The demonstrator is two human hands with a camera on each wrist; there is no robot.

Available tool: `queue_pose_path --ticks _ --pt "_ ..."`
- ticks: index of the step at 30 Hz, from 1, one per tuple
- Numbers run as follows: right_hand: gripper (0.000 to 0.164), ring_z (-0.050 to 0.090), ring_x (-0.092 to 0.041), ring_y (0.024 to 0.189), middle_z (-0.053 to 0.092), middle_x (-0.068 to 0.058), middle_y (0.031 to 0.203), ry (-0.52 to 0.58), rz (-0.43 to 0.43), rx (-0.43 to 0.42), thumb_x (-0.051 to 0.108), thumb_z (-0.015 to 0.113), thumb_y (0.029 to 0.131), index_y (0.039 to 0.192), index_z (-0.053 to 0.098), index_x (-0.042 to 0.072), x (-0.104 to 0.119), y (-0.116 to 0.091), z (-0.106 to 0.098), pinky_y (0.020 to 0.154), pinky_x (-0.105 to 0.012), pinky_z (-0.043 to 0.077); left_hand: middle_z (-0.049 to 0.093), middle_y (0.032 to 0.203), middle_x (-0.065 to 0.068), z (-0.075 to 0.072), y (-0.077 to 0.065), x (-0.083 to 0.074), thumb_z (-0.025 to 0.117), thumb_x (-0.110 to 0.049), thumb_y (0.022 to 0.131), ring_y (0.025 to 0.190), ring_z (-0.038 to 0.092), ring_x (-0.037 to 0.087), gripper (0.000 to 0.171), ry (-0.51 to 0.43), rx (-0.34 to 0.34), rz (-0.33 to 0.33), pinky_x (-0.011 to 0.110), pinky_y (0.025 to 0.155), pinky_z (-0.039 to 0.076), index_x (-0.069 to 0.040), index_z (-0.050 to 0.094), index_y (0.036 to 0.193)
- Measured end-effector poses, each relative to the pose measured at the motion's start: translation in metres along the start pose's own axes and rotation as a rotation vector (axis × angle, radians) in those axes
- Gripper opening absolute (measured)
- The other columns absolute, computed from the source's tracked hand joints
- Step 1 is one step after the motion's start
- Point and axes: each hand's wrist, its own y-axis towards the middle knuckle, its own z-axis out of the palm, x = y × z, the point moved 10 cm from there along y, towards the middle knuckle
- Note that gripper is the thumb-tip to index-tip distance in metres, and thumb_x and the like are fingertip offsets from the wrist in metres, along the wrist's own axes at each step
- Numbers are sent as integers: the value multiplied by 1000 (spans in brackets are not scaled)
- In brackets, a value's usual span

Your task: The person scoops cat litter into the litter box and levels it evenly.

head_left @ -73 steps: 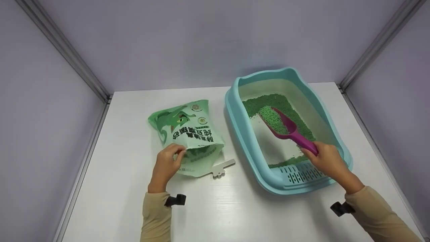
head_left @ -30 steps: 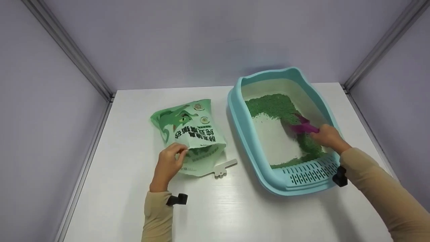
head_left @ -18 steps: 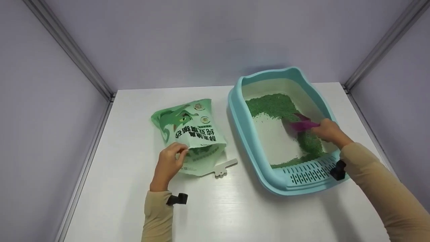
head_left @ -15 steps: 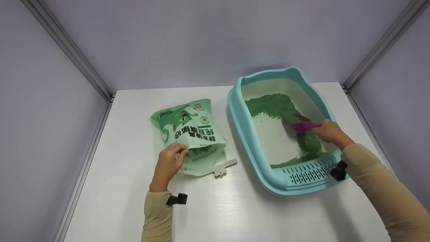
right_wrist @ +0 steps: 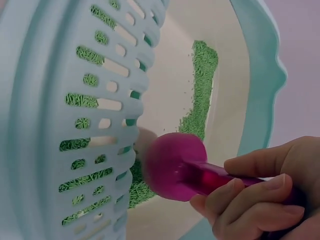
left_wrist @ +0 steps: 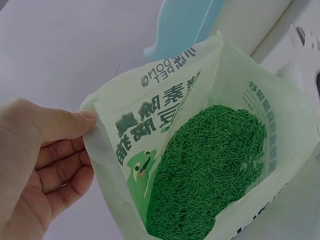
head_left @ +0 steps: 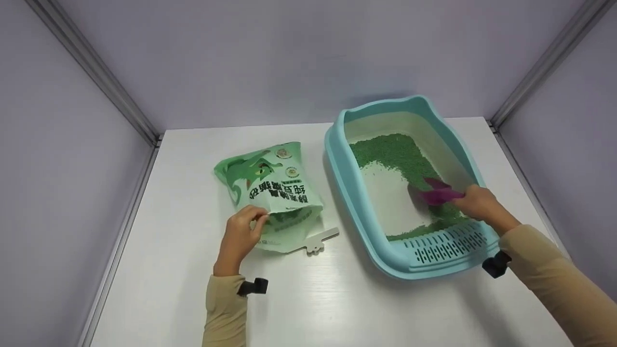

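My left hand (head_left: pixel 242 234) pinches the rim of a green cat litter bag (head_left: pixel 274 183) between thumb and forefinger. The bag lies on its back with its mouth held apart, and green litter pellets (left_wrist: pixel 205 165) show inside. My right hand (head_left: pixel 479 205) grips the handle of a magenta scoop (head_left: pixel 439 193), held inside the blue litter box (head_left: pixel 354 202) near its right wall. In the right wrist view the scoop's rounded underside faces the camera, so its hollow is hidden. Green litter (head_left: pixel 393 148) lies along the box's far, right and near sides, leaving pale floor at the left middle.
A white flat clip-like piece (head_left: pixel 315 243) with a scalloped edge lies beside the bag's mouth on the white table (head_left: pixel 308 299). A slotted ledge (head_left: pixel 443 248) spans the box's near end. Grey-purple walls enclose the table at the back and both sides.
The scoop, earlier heaped and level over the box's middle, has tipped and moved right; in the last half second it came nearer. Litter along the right side now looks fuller. The left hand stays put.
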Motion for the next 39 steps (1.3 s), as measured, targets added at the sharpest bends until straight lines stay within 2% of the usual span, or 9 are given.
queue_pose_path --ticks 5,12,19,22,26,31,34,39 --pt "24 39 -11 52 42 0 61 -40 20 54 21 50 86 82 49 -3 -2 -14 -4 46 -25 36 69 86 8 0 0 0 66 -8 89 77 65 17 5 1 6 -6 30 69 55 -4 70 89" --pt "43 44 -14 57 50 -9 71 -123 1 121 21 61 80 99 51 -16 4 -30 -17 50 -26 39 70 87 8 0 0 2 67 -6 88 78 66 16 4 -5 7 -20 30 70 56 -6 70 90" --pt "35 38 -13 54 45 -3 63 -238 -36 105 18 68 72 88 57 -12 20 -32 -36 48 -25 32 68 85 7 -1 -1 0 69 -4 86 76 64 16 5 -3 -7 -6 30 68 54 -7 70 90" --pt "21 32 -10 51 38 2 57 -265 -22 121 15 64 72 77 55 -4 25 -30 -41 47 -23 28 68 84 7 -1 -1 0 68 -4 86 76 63 16 4 -7 -2 -9 30 68 54 -5 70 90" --pt "12 30 -9 51 33 4 56 -297 -6 134 12 56 74 72 52 1 29 -30 -47 47 -22 27 69 85 7 0 -1 0 68 -5 87 76 64 16 4 -5 6 -18 31 68 54 -6 70 90" --pt "19 32 -11 52 35 2 60 -284 -22 95 14 55 75 80 55 -5 30 -32 -48 47 -24 29 69 85 7 0 -1 1 69 -3 85 76 64 16 5 2 -1 -16 30 68 54 -6 70 89" --pt "26 39 -15 56 44 -2 62 -266 -43 76 17 62 74 83 59 -7 30 -33 -45 49 -26 32 69 85 7 0 -1 1 69 -5 86 76 64 16 4 0 1 -17 30 68 54 -6 70 90" --pt "27 46 -19 62 53 -6 66 -253 -94 31 22 65 75 76 59 -4 35 -36 -39 52 -28 36 69 87 7 0 0 1 67 -6 88 77 64 16 4 -3 13 -30 30 69 54 -6 70 91"
